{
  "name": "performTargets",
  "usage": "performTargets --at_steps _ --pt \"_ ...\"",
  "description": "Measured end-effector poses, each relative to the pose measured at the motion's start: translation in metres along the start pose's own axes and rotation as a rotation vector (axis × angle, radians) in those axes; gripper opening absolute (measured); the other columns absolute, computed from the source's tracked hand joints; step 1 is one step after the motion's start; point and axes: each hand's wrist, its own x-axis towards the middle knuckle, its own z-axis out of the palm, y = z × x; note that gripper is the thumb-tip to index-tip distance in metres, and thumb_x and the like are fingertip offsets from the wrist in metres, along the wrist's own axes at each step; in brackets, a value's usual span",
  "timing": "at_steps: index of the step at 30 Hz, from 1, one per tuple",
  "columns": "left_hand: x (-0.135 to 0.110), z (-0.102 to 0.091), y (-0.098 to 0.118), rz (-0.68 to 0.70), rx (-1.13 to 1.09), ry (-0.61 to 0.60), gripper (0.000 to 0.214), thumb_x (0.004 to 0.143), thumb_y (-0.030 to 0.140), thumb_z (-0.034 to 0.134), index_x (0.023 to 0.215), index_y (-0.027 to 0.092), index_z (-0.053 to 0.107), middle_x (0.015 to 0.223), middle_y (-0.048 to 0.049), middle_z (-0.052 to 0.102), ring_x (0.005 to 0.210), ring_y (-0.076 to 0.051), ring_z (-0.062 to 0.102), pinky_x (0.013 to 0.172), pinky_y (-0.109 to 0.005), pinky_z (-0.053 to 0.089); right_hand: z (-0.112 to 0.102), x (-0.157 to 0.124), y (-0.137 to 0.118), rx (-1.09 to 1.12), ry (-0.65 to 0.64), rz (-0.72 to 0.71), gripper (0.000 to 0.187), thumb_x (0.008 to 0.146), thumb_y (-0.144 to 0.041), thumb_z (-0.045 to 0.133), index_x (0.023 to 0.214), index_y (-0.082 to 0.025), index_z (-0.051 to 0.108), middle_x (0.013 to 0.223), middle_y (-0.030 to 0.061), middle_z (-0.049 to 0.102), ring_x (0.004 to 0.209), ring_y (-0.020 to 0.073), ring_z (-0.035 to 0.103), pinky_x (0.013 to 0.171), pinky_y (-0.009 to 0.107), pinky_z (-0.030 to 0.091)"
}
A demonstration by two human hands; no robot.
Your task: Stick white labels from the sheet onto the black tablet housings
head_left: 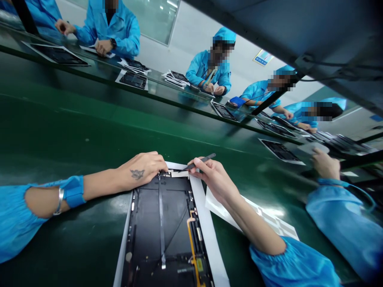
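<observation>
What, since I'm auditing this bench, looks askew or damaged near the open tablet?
Nothing looks damaged or spilled. Only the white sheet lies skewed beside the open black tablet shell, partly under the right forearm. The right hand holds a thin dark tool.

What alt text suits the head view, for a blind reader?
The right hand holds a dark tool to the top edge of an opened tablet on a green belt; the left hand presses that edge. Other workers sit opposite.

Glossy green table [74, 131]; matt black tablet shell [167, 223], white frame; thin dark metal tweezers [200, 160].
</observation>
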Motion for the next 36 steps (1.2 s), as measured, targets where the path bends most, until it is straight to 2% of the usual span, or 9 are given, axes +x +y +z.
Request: performTargets --at_steps 14,21,23,26,28,31,36 --pt "-0.001 0.001 -0.001 0.014 0.003 0.008 0.029 0.1 0.011 0.039 0.103 0.016 0.068 0.098 -0.0056 0.068 0.089 -0.017 0.06 0.077 -0.028 0.048 -0.002 0.001 0.004 -0.062 0.014 -0.019 0.043 0.076 -0.058 0.073 0.062 -0.018 0.065 0.073 0.004 0.061 0.079 0.0177 0.058 0.082 0.033 0.049" --pt "-0.001 -0.001 0.002 0.004 0.076 -0.062 0.038 0.096 0.004 0.036 0.113 0.02 0.066 0.102 -0.0055 0.065 0.091 -0.018 0.057 0.077 -0.028 0.048 -0.001 0.002 0.006 -0.06 0.022 -0.06 0.044 0.075 -0.057 0.073 0.06 -0.017 0.064 0.075 0.0039 0.062 0.076 0.0161 0.057 0.078 0.031 0.05" --pt "-0.001 -0.001 0.001 0.011 0.097 -0.074 0.041 0.094 0.001 0.036 0.115 0.021 0.066 0.104 -0.0053 0.064 0.091 -0.018 0.055 0.076 -0.027 0.047 -0.001 0.002 0.009 -0.076 0.034 -0.079 0.043 0.075 -0.057 0.073 0.065 -0.017 0.066 0.074 0.0032 0.062 0.074 0.0162 0.058 0.076 0.031 0.05" --pt "-0.001 0.001 -0.001 0.024 0.108 -0.079 0.043 0.093 0.001 0.037 0.117 0.023 0.065 0.106 -0.0051 0.062 0.09 -0.018 0.053 0.075 -0.027 0.046 -0.001 0.003 0.013 -0.178 0.061 -0.135 0.041 0.078 -0.058 0.071 0.074 -0.017 0.069 0.069 0.0022 0.063 0.071 0.0174 0.059 0.074 0.031 0.049" --pt "-0.001 0.0 -0.002 0.034 0.111 -0.078 0.043 0.093 0.001 0.037 0.117 0.023 0.065 0.105 -0.0054 0.062 0.088 -0.018 0.053 0.073 -0.027 0.046 -0.001 0.001 0.016 -0.266 0.095 -0.197 0.039 0.082 -0.056 0.067 0.074 -0.017 0.069 0.067 0.0024 0.064 0.07 0.0182 0.06 0.073 0.032 0.048" --pt "-0.001 -0.002 -0.002 0.049 0.111 -0.084 0.04 0.094 0.002 0.037 0.116 0.022 0.065 0.104 -0.0056 0.062 0.087 -0.018 0.054 0.073 -0.027 0.046 0.001 -0.003 0.016 -0.323 0.156 -0.293 0.037 0.088 -0.052 0.062 0.075 -0.018 0.069 0.075 0.0043 0.068 0.075 0.0197 0.063 0.073 0.031 0.049" --pt "-0.001 -0.004 0.0 0.059 0.133 -0.092 0.037 0.093 0.002 0.04 0.114 0.019 0.065 0.104 -0.006 0.065 0.091 -0.019 0.057 0.077 -0.029 0.048 0.01 -0.01 0.017 -0.418 0.079 -0.453 0.029 0.093 -0.044 0.059 0.085 -0.019 0.073 0.089 0.0063 0.072 0.085 0.0214 0.066 0.074 0.031 0.05"
